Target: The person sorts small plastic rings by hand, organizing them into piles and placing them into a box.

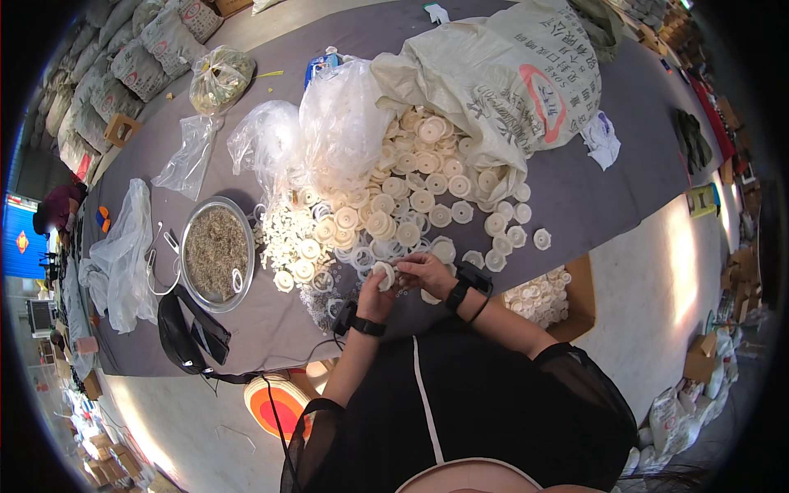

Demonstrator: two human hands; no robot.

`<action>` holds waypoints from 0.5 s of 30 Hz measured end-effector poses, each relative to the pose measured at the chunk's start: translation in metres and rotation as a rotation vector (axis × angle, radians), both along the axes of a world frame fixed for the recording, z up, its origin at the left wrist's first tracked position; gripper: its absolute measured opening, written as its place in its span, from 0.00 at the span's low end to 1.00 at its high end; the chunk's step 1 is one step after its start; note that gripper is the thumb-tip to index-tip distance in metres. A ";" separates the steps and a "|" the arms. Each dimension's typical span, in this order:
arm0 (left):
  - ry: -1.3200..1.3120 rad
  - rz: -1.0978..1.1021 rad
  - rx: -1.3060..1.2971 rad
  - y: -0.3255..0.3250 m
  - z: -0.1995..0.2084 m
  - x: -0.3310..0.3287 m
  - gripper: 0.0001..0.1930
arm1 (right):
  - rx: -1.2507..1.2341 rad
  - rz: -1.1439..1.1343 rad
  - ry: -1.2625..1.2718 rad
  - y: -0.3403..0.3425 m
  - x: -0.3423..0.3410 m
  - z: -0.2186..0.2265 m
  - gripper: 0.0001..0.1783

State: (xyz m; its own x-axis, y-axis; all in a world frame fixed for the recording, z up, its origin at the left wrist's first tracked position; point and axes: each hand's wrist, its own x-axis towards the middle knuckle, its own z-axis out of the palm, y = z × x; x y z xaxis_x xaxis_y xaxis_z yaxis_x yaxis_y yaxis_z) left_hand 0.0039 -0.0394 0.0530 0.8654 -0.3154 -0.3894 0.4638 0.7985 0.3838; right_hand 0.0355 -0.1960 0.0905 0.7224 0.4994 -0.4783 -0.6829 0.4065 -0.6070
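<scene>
1. Work position: the left hand [374, 304] grips one white disc [383, 274] over the near table edge, fingers curled around it. The right hand [426, 273] meets it from the right with bent fingers; whether these pinch the rim or a small part cannot be told.
2. Unit status: the held disc appears to be mid-operation.
3. Output, presumed: a cardboard box [582, 300] below the table edge at right contains many similar discs. Whether these are finished cannot be confirmed.
4. Remaining stock: white rings [362, 258] and small clear parts [316, 306] lie just beyond the hands. Behind them spreads a large disc pile [426, 160], suggesting that much work is left.
5. Left of the work position: a smartphone [211, 337] lies against a black pouch [176, 333]. Beyond is a round metal tray [215, 309] of brownish granular material [214, 246].
6. Obstructions: clear plastic bags [343, 115] crowd the pile's left side. A woven sack [501, 78] overlies its far side, likely hindering access there.
7. Far left: stacked sacks [144, 74] stand beyond the table [608, 185].
</scene>
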 end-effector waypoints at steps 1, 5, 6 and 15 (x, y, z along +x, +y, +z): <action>0.016 -0.001 0.048 0.003 -0.003 0.001 0.14 | 0.001 0.003 0.012 0.000 0.000 0.002 0.12; -0.004 -0.046 0.137 0.007 0.008 0.004 0.13 | 0.054 0.026 0.035 -0.003 -0.001 0.007 0.13; -0.008 -0.052 0.100 0.009 0.006 0.004 0.13 | 0.079 0.027 0.039 -0.002 -0.002 0.007 0.14; 0.001 -0.050 0.380 0.006 0.012 0.001 0.12 | -0.057 0.104 0.002 -0.007 -0.002 -0.004 0.15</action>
